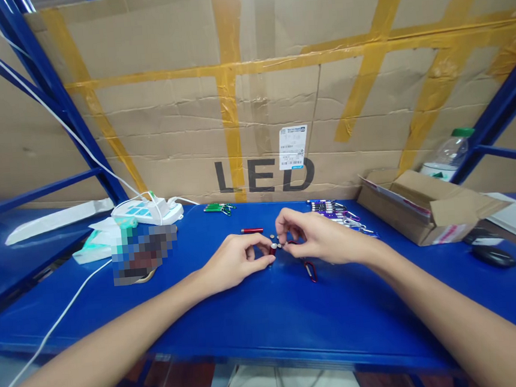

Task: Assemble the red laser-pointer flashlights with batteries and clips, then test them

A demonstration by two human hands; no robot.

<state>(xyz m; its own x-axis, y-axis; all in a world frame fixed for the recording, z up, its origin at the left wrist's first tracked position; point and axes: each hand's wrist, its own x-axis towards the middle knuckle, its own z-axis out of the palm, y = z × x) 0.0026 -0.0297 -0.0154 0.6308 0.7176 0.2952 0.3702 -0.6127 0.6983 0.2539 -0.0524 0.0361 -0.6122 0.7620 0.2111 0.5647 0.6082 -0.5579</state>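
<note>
Between thumb and forefinger of my left hand (239,260) a short red metal tube (273,252) stands upright, its silver end facing up. My right hand (313,234) is closed in a pinch beside it, with a small silver button cell (280,245) at its fingertips. Another small silver disc (272,236) lies on the table just behind the tube. A longer red tube (252,231) rests on its side beyond my left hand. Below my right hand lies a red carabiner clip (310,272), partly covered by the fingers.
Green pens or small torches with clips (218,208) lie at the back; several purple and dark ones (332,211) lie behind my right hand. An open cardboard box (417,206) and a black mouse (493,255) are right. A white power strip (146,211) stands left on the blue table (269,319).
</note>
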